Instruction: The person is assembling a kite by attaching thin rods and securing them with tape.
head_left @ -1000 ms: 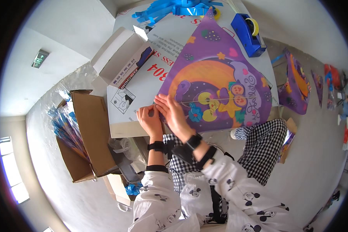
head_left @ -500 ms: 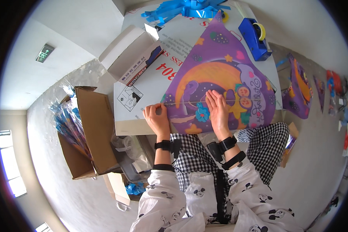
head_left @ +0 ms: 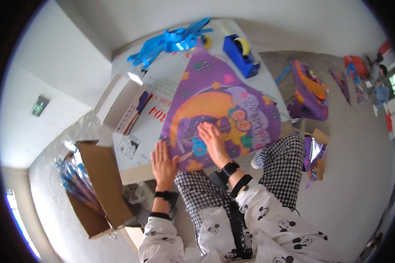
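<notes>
A purple kite (head_left: 206, 81), roughly triangular with an orange moon, stars and cartoon figures, lies on the table in front of me, its point facing away. Across its lower part runs a thin light-coloured rod (head_left: 229, 127). My left hand (head_left: 163, 166) is at the kite's left corner with fingers stretched out flat, holding nothing I can see. Laid over the middle of the rod, my right hand (head_left: 213, 142) has its fingers extended and flat on the kite. The stretch of rod beneath that hand is hidden.
On the table (head_left: 151, 79) are blue strips (head_left: 175, 41), a blue tape dispenser (head_left: 240, 58) and an open white carton (head_left: 118, 104). A cardboard box (head_left: 102, 188) of wrapped bundles stands left. Another purple kite (head_left: 309, 92) is at right, above a smaller box (head_left: 320, 138).
My left hand has gone from curled fingers at the kite's left corner to fingers stretched flat. The right hand stays flat over the rod. The whole view has shifted and tilted.
</notes>
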`<action>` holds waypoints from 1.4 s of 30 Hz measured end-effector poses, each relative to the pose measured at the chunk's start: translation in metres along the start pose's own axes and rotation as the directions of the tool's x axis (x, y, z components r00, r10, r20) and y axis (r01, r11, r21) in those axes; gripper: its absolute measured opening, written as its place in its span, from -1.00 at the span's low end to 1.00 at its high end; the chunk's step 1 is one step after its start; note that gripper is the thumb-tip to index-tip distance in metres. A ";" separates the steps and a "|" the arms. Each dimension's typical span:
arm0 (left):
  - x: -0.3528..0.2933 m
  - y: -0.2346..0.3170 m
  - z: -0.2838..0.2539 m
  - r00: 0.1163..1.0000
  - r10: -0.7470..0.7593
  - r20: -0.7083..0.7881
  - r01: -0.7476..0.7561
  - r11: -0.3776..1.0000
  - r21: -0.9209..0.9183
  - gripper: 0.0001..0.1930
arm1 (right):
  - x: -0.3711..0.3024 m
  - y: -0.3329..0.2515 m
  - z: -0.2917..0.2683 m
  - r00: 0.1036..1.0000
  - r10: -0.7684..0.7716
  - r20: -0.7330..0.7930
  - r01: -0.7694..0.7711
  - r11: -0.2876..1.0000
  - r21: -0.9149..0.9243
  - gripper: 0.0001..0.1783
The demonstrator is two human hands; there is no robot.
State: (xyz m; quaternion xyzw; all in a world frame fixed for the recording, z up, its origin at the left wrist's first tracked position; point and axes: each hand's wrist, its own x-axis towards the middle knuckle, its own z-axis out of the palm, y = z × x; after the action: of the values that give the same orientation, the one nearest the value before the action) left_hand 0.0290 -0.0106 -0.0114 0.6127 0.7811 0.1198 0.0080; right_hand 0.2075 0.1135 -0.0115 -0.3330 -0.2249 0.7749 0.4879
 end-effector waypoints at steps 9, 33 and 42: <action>-0.015 -0.021 -0.018 0.946 -0.224 -0.232 0.153 0.945 -0.290 -0.48 | 0.084 -0.151 -0.005 0.827 -0.562 -0.012 0.410 0.617 -0.672 -0.54; -0.002 -0.013 -0.015 0.962 -0.185 -0.199 0.141 0.966 -0.214 -0.58 | 0.224 -0.289 -0.054 0.974 -0.040 -0.222 -0.113 0.766 -0.633 -0.66; -0.002 -0.014 -0.015 0.963 -0.189 -0.195 0.143 0.963 -0.230 -0.57 | 0.208 -0.285 -0.046 0.943 -0.304 -0.132 -0.016 0.354 -0.935 -0.84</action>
State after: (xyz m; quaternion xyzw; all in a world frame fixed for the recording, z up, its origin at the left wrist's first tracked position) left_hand 0.0140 -0.0185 0.0001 0.5238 0.8088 0.2675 -0.0005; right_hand 0.3513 0.4233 0.0872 -0.6343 -0.5772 0.4108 0.3093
